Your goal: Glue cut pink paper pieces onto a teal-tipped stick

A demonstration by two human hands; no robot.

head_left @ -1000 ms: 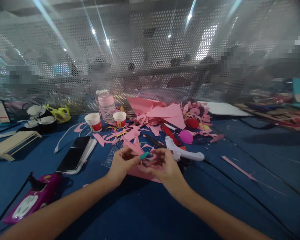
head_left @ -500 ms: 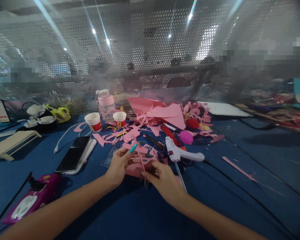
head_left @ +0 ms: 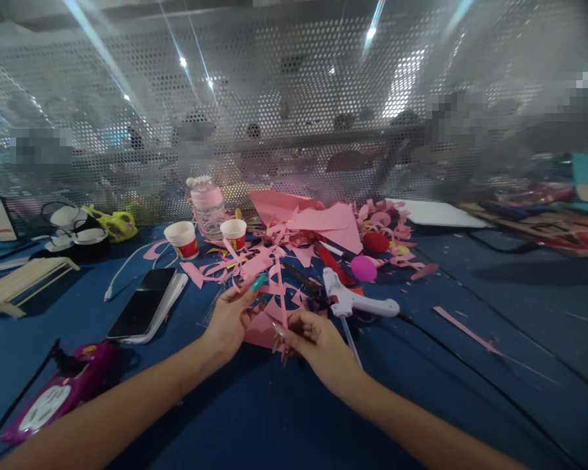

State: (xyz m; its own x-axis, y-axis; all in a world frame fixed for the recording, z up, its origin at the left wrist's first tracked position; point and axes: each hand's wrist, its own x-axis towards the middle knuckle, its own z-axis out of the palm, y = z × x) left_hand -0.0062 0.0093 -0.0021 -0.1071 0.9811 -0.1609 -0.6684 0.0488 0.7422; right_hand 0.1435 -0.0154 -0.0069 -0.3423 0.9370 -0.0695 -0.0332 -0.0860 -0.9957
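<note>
The right hand (head_left: 310, 339) pinches a thin pink paper strip (head_left: 280, 290) near its lower end, thumb and fingers closed together on it, and the strip stands almost upright from the grip. The left hand (head_left: 230, 316) sits just to the left of that grip, fingers loosely curled and a teal-nailed fingertip raised beside the strip; it seems to touch the pink paper near the strip's base, though the blur makes it hard to say whether it truly holds anything. Under both hands lies a flat pink paper sheet (head_left: 257, 333) on the blue table (head_left: 470, 391). Just beyond the grip spreads a heap of pink paper scraps (head_left: 304, 228). To the right of the grip, close by, lies a white glue gun (head_left: 355, 300), with a pink ball (head_left: 363, 268) and a red ball (head_left: 376, 241) farther behind it. To the left of the grip rests a dark phone (head_left: 144, 303), and behind that stand two paper cups (head_left: 182, 239) and a pink-capped bottle (head_left: 206, 202). A magenta power strip (head_left: 53, 398) lies well apart, near the left forearm.
</note>
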